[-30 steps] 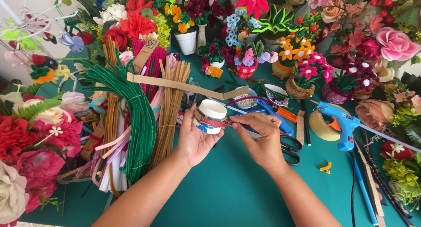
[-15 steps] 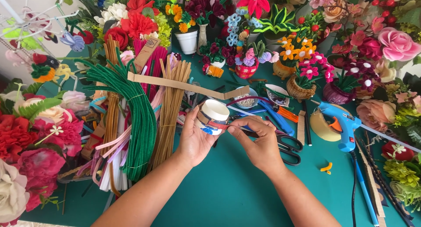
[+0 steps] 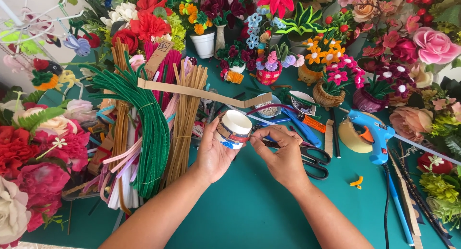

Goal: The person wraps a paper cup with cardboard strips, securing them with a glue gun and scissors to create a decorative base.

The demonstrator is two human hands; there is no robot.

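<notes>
Cup: I see the small white cup (image 3: 234, 129) tipped sideways, grasped in my left hand (image 3: 216, 150), mouth facing up and away.
Right hand: my right hand (image 3: 283, 155), fingers (image 3: 259, 142) pinched at the cup's right wall.
Axis: cup lies just left of those fingers.

Left hand (image 3: 214, 155) covers the near side of the cup (image 3: 234, 129), so the cup's base is hidden. Right hand (image 3: 283, 157) overlaps the scissors (image 3: 314, 157); only the handles and part of the blades show. What the right fingertips (image 3: 257, 139) pinch against the cup is too small to tell. Both forearms run off the lower edge. The glue gun (image 3: 372, 133) cord leaves the frame below. Contents of the small bowl (image 3: 268, 107) are too small to identify.
</notes>
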